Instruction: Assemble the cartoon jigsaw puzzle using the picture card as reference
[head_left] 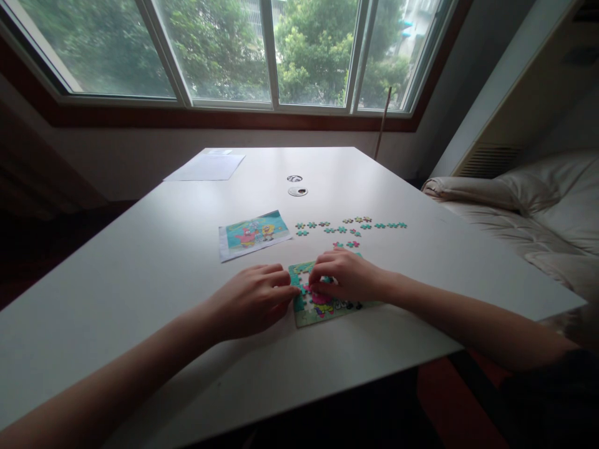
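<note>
A partly assembled jigsaw puzzle (322, 312) lies near the front of the white table, with gaps showing in its left and upper parts. My left hand (255, 299) is closed at its left edge, fingers curled and the fingertips on the border. From the right, my right hand (349, 274) reaches over the puzzle and covers its upper right. Its thumb and fingers pinch what looks like a pink puzzle piece (309, 289) over a gap. Several loose puzzle pieces (342, 229) lie in rough rows beyond it. The printed reference picture (257, 234), with cartoon figures, lies to their left.
White paper sheets (206, 167) lie at the table's far left corner. Two round fittings (297, 191) sit in the white table (154, 249) beyond the loose pieces. A cushioned sofa (515, 212) stands on the right, and a window (224, 56) spans the back.
</note>
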The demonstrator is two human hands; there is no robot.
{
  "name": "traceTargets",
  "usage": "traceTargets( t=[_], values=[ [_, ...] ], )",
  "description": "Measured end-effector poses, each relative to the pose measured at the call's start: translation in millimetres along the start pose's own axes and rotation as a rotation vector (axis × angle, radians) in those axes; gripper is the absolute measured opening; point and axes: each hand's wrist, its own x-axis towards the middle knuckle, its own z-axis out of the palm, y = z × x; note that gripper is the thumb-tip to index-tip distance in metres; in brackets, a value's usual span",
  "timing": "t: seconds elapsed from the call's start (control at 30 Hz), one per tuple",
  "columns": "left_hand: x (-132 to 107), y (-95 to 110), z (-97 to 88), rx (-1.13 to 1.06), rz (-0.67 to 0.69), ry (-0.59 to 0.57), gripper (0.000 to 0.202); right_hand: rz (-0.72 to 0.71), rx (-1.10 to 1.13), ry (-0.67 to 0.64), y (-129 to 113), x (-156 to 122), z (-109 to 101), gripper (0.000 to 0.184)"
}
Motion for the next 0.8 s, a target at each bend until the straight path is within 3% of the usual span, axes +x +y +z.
traceTargets(
  t=[0.8],
  values=[
    [-3, 1, -0.8, 0.046, 0.018, -0.01, 0.022, 0.075, -0.045, 0.076, 16, -2, 1, 0.012]
  ],
)
